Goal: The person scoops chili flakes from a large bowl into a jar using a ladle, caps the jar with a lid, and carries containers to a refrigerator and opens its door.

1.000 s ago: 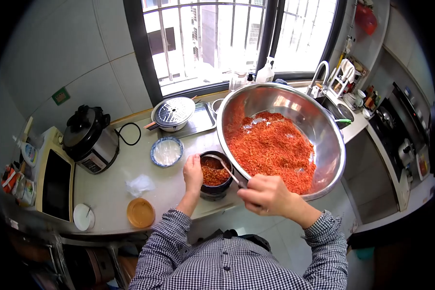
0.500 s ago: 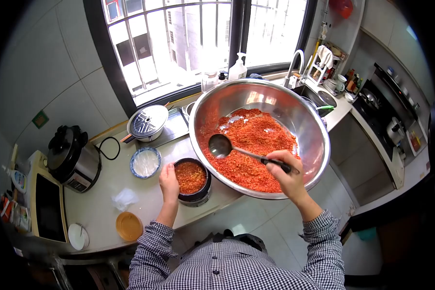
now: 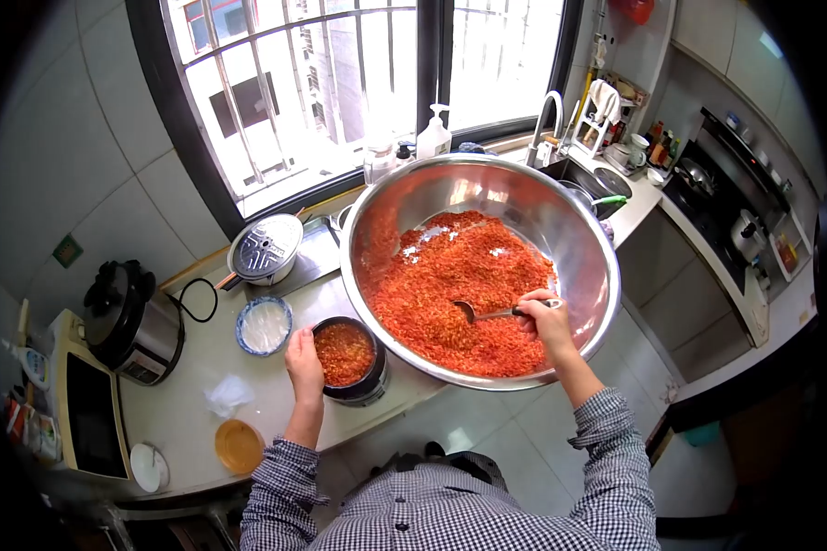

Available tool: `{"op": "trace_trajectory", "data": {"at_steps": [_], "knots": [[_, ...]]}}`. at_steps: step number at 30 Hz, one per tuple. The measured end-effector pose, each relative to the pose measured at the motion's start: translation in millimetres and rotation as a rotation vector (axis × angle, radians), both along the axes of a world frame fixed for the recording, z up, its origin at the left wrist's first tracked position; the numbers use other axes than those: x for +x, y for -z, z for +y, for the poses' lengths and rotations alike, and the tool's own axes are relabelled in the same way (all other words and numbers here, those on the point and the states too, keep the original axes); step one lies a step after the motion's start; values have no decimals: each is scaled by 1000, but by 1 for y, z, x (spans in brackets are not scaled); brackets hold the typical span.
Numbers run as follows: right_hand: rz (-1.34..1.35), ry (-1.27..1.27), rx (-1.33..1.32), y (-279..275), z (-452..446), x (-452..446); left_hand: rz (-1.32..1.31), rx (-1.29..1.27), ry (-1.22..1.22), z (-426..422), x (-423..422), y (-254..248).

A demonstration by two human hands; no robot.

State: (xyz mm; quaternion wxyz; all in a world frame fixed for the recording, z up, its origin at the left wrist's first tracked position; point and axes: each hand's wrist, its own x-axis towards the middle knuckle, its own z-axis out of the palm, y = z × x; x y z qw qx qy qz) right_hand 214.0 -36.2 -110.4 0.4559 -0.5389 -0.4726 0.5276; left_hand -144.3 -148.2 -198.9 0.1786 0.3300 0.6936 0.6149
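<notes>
A large steel bowl (image 3: 583, 216) holds a spread of chopped red chili (image 3: 432, 312). My right hand (image 3: 544, 321) is closed round the handle of a metal ladle (image 3: 496, 313), whose head is partly sunk in the chili. To the left of the bowl stands a dark jar (image 3: 373, 386) filled with a red, oily chili mix (image 3: 344, 354). Against the jar's left side rests my left hand (image 3: 305, 365), its fingers along the rim; the fingertips are partly hidden.
A blue-rimmed bowl (image 3: 264, 326), a lidded pot (image 3: 266, 248), an orange lid (image 3: 239, 446) and a plastic bag (image 3: 229, 395) lie on the counter. Further left are a pressure cooker (image 3: 134, 323) and a microwave (image 3: 92, 409). A sink (image 3: 570, 174) lies behind the bowl.
The ladle has gone from the jar, across the big bowl's rim, down into the chili with my right hand. My left hand stays at the jar. The whole view has shifted.
</notes>
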Motion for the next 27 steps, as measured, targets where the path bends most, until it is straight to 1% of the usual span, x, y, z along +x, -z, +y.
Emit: {"op": "trace_trajectory", "data": {"at_steps": [4, 6, 11, 13, 21, 24, 27], "knots": [[118, 67, -45, 1, 2, 14, 14, -19, -3, -2, 5, -10], [172, 70, -80, -2, 1, 17, -2, -3, -8, -1, 3, -3], [195, 75, -59, -11, -4, 12, -5, -16, -20, 0, 2, 2], [194, 76, -54, -15, -5, 8, 6, -26, -23, 0, 7, -9], [181, -22, 11, -55, -15, -14, 64, -31, -42, -1, 6, -6], [204, -116, 11, -74, -26, -34, 86, -56, -50, -2, 8, -9], [167, -180, 43, -81, -42, -63, 67, -70, -58, -1, 9, -9]]}}
